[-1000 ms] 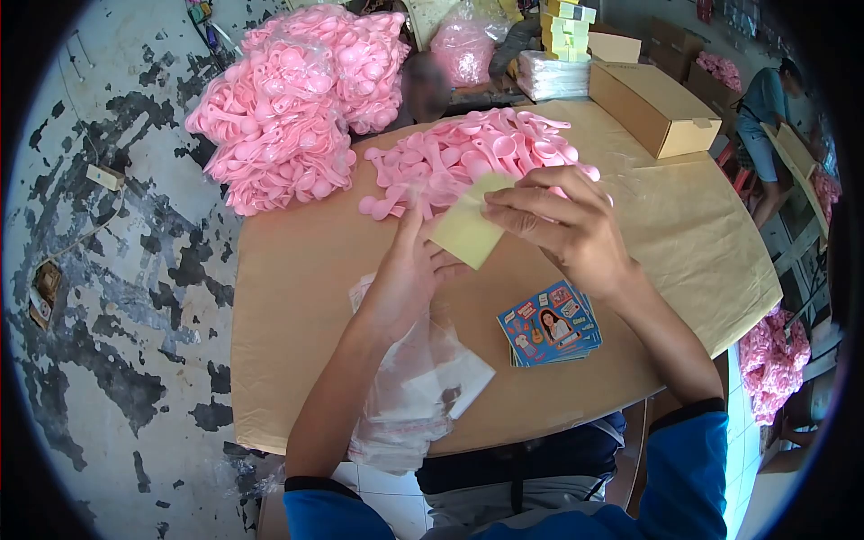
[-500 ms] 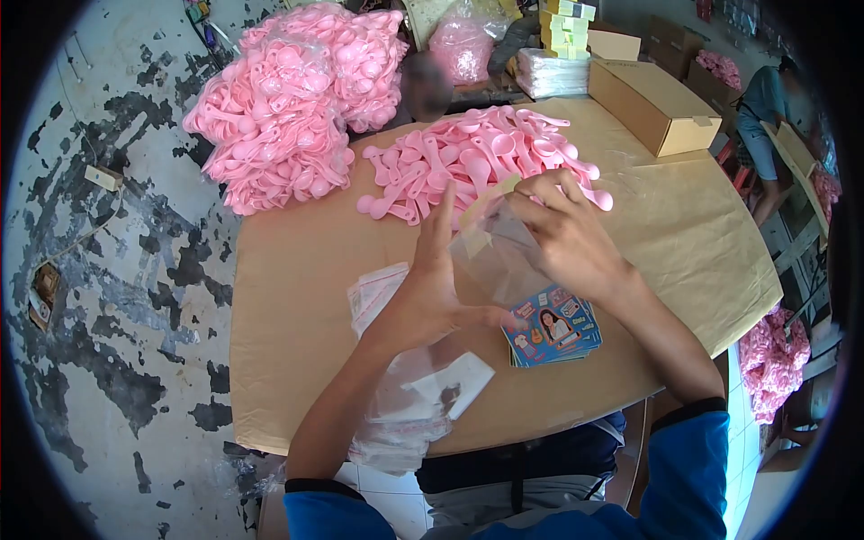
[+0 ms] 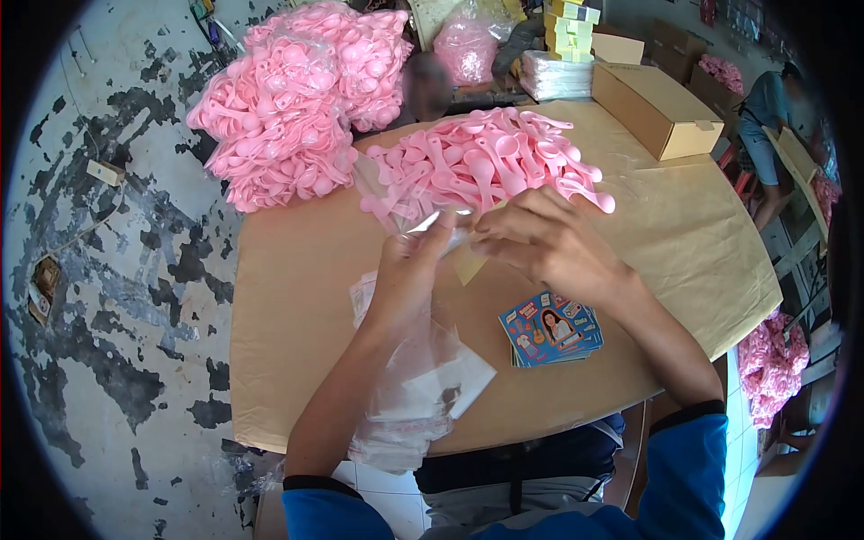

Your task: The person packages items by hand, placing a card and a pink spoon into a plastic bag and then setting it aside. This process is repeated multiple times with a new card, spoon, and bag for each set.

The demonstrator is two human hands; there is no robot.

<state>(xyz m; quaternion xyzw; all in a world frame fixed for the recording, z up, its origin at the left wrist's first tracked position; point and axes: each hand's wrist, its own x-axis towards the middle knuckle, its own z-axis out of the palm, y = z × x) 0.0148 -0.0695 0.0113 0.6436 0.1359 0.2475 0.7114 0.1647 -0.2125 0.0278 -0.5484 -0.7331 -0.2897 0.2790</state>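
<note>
My left hand pinches a clear plastic bag in front of the loose pink spoons. Close to its right, my right hand has its fingers bent together at the bag's edge, with a pale yellow piece hanging below the fingertips. A stack of blue printed cards lies on the brown paper cover below my right hand. Beneath my left forearm, clear bags are piled at the table's near edge, with more packets beside the wrist.
Large bags of pink spoons stand at the back left. A cardboard box sits at the back right, beside wrapped white stacks and yellow packs. A person is at far right; a blurred head shows behind the table.
My left hand has closed on the bag, its thumb leaving the cards. The bag has shifted left and up, and my right hand has moved slightly down and left.
</note>
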